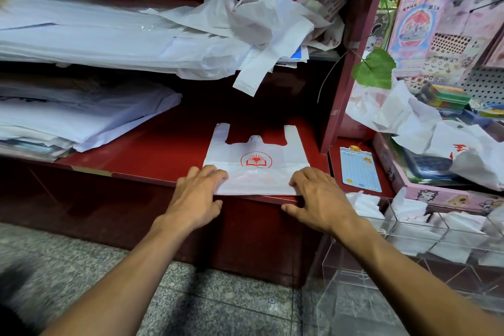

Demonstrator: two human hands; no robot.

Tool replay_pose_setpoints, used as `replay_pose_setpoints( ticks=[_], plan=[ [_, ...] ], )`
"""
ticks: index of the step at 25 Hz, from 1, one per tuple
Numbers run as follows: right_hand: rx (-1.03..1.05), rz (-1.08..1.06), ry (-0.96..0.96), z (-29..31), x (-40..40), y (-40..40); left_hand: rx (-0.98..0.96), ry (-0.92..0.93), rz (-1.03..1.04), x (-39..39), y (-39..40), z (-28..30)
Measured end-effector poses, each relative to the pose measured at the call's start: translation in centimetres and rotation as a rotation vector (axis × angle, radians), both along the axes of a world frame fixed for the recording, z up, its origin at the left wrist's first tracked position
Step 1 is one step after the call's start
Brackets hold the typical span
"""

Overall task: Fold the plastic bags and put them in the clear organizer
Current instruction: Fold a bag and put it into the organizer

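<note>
White plastic bag (256,163), red emblem, on our red shelf (152,150). Our left hand (197,195) and right hand (317,195) press its folded near edge, fingers bent. Clear organizer (409,229) at right, holding folded bags

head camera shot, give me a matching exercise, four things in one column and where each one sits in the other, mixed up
Things:
1. bag with red logo
2. crumpled bags
3. clear organizer
4. blue card

Places:
A. piled at the right end of the upper shelf
B. lower right, holding folded bags
C. flat on the red counter under the left hand and right hand
D. lying on the red ledge right of the counter

Pairs: 1-C, 2-A, 3-B, 4-D
</note>
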State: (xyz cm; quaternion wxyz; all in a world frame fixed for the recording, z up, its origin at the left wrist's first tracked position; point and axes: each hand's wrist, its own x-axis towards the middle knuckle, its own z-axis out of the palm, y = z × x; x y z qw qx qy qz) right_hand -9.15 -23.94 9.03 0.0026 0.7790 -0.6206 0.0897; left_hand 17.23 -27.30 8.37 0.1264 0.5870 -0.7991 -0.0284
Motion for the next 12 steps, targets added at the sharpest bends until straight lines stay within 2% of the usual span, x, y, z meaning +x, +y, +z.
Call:
replay_pose_setpoints(
  ticks=[4, 5, 7, 8, 9, 10, 12],
  plan=[
    [0.061, 0.021, -0.121, 0.1, -0.5, -0.3, 0.041, 0.049, -0.03, 0.3, 0.4, 0.6],
    [0.082, 0.023, -0.162, 0.2, -0.7, -0.4, 0.1, 0.121, -0.006, 0.5, 0.3, 0.6],
    [0.082, 0.019, -0.226, 0.3, -1.2, -0.5, 0.273, 0.396, 0.087, 1.1, 0.1, 0.8],
    [0.07, 0.014, -0.248, 0.4, -1.3, -0.5, 0.305, 0.559, 0.123, 1.4, -0.3, 0.7],
    [0.055, 0.012, -0.257, 0.4, -1.4, -0.6, 0.285, 0.641, 0.138, 1.6, -0.7, 0.5],
    [0.041, 0.011, -0.255, 0.4, -1.4, -0.7, 0.243, 0.649, 0.142, 1.5, -0.9, 0.4],
    [0.022, -0.001, -0.215, 0.2, -1.1, -1.1, 0.148, 0.465, 0.161, 0.9, -1.3, 0.2]
  ],
)
